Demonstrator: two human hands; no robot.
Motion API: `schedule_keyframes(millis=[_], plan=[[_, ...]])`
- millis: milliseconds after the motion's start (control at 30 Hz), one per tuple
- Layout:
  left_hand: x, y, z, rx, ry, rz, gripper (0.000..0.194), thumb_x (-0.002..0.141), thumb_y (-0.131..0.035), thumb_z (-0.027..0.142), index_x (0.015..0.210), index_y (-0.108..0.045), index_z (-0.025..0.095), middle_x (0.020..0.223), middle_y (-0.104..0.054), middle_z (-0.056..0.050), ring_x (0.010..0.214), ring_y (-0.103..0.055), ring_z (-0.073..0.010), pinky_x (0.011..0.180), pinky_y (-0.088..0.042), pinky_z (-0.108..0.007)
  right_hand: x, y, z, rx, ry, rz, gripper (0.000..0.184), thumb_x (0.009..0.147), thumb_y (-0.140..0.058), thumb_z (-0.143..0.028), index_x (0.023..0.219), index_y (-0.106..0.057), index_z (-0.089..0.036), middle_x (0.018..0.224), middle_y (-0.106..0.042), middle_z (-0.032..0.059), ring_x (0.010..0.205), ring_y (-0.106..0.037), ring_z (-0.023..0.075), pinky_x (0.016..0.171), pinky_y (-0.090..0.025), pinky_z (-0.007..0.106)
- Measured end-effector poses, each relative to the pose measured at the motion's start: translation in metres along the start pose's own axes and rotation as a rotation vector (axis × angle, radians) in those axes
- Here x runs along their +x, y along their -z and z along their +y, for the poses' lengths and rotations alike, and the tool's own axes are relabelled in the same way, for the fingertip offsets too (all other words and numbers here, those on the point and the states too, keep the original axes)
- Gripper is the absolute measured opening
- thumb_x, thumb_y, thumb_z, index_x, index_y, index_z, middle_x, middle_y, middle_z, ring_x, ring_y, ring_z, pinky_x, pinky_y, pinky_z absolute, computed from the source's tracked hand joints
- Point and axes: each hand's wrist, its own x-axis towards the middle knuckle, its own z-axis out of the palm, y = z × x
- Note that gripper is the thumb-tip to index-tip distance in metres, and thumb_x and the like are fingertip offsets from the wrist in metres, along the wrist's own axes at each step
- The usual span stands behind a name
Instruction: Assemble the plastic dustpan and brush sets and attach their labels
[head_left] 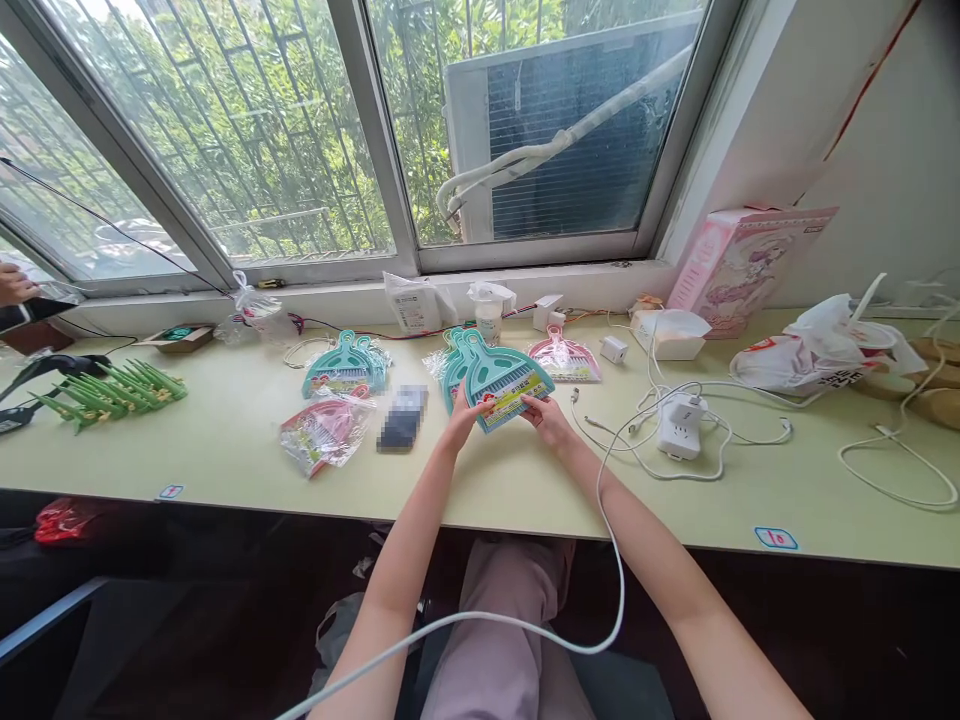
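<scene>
Between my two hands is a teal mini dustpan set with a yellow label along its lower edge. My left hand grips its left lower corner, and my right hand pinches the right lower corner. Behind it and partly covered lies another teal set. Left of my hands, teal dustpan sets lie near pink dustpan sets in clear wrap. One more pink set rests to the right. A dark phone-like item, blurred out, lies left of my left hand.
White cables and a power strip lie at right, one cable crossing over my right arm. A tissue box, pink box and plastic bag stand beyond. Green bundled items lie at left. Another person's hand shows at far left.
</scene>
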Motion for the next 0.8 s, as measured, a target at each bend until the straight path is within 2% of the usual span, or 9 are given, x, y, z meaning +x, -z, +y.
schedule_keyframes(millis=[100,167,233,300,400,467,567,700,800], plan=[[0.000,0.000,0.004,-0.024,0.038,-0.023,0.084,0.073,-0.075,0.039,0.146,-0.034,0.030,0.137,-0.056,-0.009,0.121,-0.058,-0.0290,0.102,-0.046,-0.043,-0.002,0.001,-0.005,0.003,0.053,-0.018,0.026,0.065,-0.080,-0.024,0.087,-0.067,-0.019,0.093,-0.076,0.0038,0.092,-0.073,0.0218,0.085,-0.062,0.034],[-0.002,0.010,0.012,-0.040,0.006,0.035,0.081,0.080,-0.066,0.046,0.149,-0.029,0.029,0.133,-0.059,-0.010,0.114,-0.062,-0.0280,0.098,-0.049,-0.044,-0.002,0.004,-0.009,0.013,0.102,-0.027,0.029,0.065,-0.080,-0.026,0.090,-0.068,-0.020,0.096,-0.076,0.0029,0.095,-0.072,0.0218,0.087,-0.061,0.035],[-0.008,0.033,0.026,0.026,-0.110,0.212,0.076,0.085,-0.059,0.047,0.150,-0.025,0.028,0.130,-0.061,-0.010,0.111,-0.064,-0.0260,0.096,-0.050,-0.043,-0.001,0.008,-0.013,0.030,0.149,-0.008,0.032,0.064,-0.081,-0.026,0.092,-0.068,-0.020,0.096,-0.076,0.0032,0.097,-0.072,0.0219,0.088,-0.061,0.034],[-0.020,0.069,0.044,0.236,-0.225,0.469,0.064,0.089,-0.054,0.042,0.147,-0.031,0.026,0.131,-0.060,-0.011,0.113,-0.062,-0.0242,0.097,-0.049,-0.040,0.001,0.014,-0.016,0.047,0.195,0.030,0.034,0.065,-0.081,-0.025,0.095,-0.067,-0.021,0.094,-0.076,0.0023,0.098,-0.072,0.0212,0.088,-0.061,0.034],[-0.043,0.130,0.070,0.751,-0.189,0.789,0.045,0.091,-0.050,0.035,0.134,-0.049,0.023,0.133,-0.059,-0.011,0.123,-0.054,-0.0239,0.104,-0.043,-0.039,0.005,0.020,-0.019,0.055,0.241,0.060,0.037,0.065,-0.080,-0.023,0.100,-0.066,-0.021,0.097,-0.075,0.0021,0.100,-0.071,0.0196,0.089,-0.061,0.032],[-0.058,0.163,0.078,1.082,-0.039,0.792,0.046,0.085,-0.061,0.037,0.128,-0.055,0.021,0.134,-0.058,-0.012,0.130,-0.047,-0.0280,0.109,-0.036,-0.042,0.006,0.022,-0.019,0.061,0.256,0.076,0.038,0.066,-0.080,-0.022,0.101,-0.066,-0.022,0.099,-0.075,0.0015,0.100,-0.071,0.0188,0.089,-0.061,0.032],[-0.076,0.193,0.077,1.389,0.143,0.636,0.056,0.078,-0.071,0.041,0.128,-0.057,0.021,0.136,-0.056,-0.015,0.132,-0.045,-0.0333,0.107,-0.036,-0.044,0.006,0.021,-0.015,0.067,0.243,0.092,0.036,0.066,-0.080,-0.021,0.100,-0.066,-0.022,0.098,-0.075,0.0011,0.097,-0.072,0.0188,0.088,-0.061,0.032],[-0.089,0.207,0.072,1.476,0.205,0.554,0.035,0.089,-0.054,0.040,0.119,-0.064,0.024,0.128,-0.062,-0.013,0.120,-0.055,-0.0311,0.097,-0.043,-0.040,0.006,0.021,-0.011,0.065,0.208,0.078,0.035,0.065,-0.081,-0.020,0.097,-0.067,-0.020,0.094,-0.075,0.0025,0.095,-0.072,0.0195,0.088,-0.061,0.032],[-0.089,0.212,0.076,1.442,0.275,0.575,0.047,0.097,-0.035,0.049,0.102,-0.071,0.019,0.109,-0.069,-0.016,0.107,-0.061,-0.0310,0.089,-0.046,-0.040,0.006,0.022,-0.010,0.067,0.198,0.080,0.033,0.066,-0.079,-0.018,0.096,-0.067,-0.020,0.093,-0.075,0.0019,0.095,-0.072,0.0194,0.088,-0.062,0.032]])
